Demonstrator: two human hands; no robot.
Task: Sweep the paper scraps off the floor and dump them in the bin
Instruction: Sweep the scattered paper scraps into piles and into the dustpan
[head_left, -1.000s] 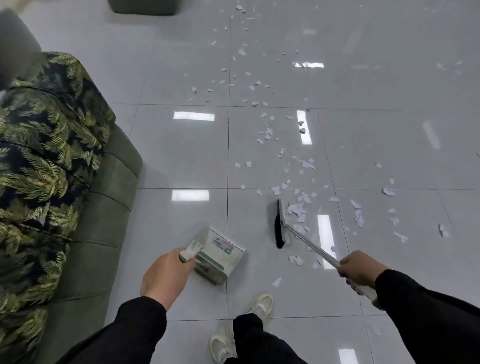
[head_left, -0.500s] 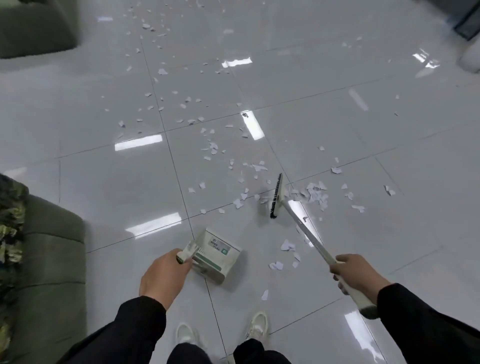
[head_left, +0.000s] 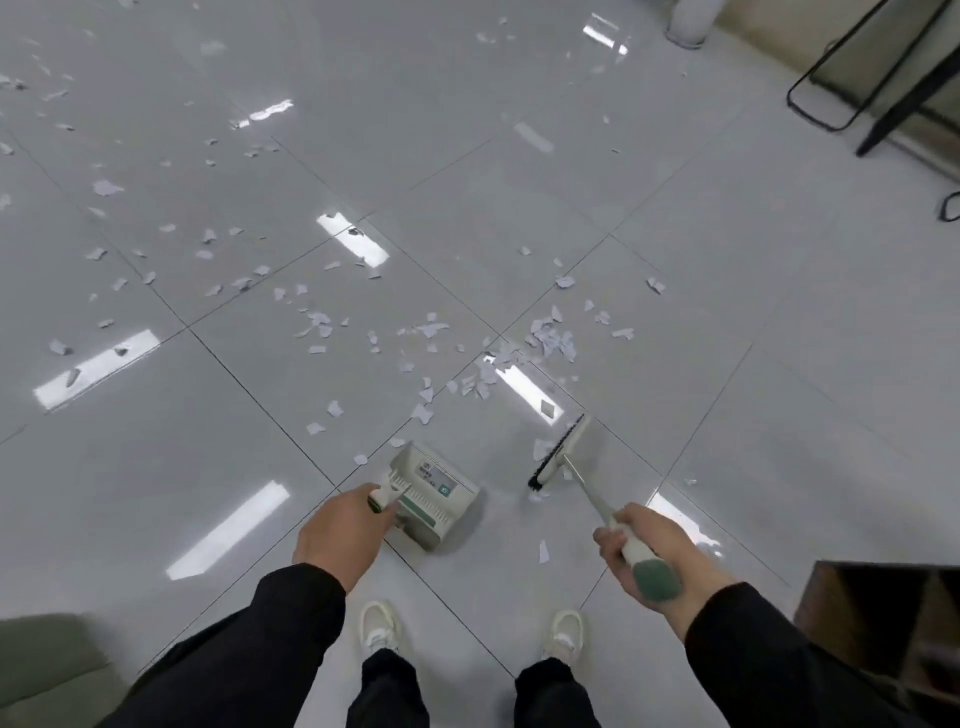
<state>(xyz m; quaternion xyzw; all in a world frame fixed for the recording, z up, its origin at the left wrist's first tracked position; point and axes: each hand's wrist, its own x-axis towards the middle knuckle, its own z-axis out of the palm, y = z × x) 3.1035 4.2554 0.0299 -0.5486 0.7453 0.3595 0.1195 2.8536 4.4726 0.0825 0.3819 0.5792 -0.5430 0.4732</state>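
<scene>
White paper scraps (head_left: 549, 338) lie scattered over the glossy grey tiled floor, thickest ahead of me and trailing off to the far left. My left hand (head_left: 340, 532) grips the handle of a white and green dustpan (head_left: 434, 493) that rests on the floor in front of my feet. My right hand (head_left: 644, 551) is closed round the green-tipped handle of a small broom, whose black-bristled head (head_left: 558, 452) sits on the floor right of the dustpan, with a few scraps beside it. No bin is in view.
A black metal furniture frame (head_left: 883, 78) stands at the top right, with a white cylindrical base (head_left: 688, 23) beside it. A dark brown box edge (head_left: 883, 618) is at the lower right. A green sofa corner (head_left: 47, 660) shows at the lower left.
My view has swung to the right, so the sofa has slid out to the left. The broom head has been drawn back toward me, from among the scraps to beside the dustpan.
</scene>
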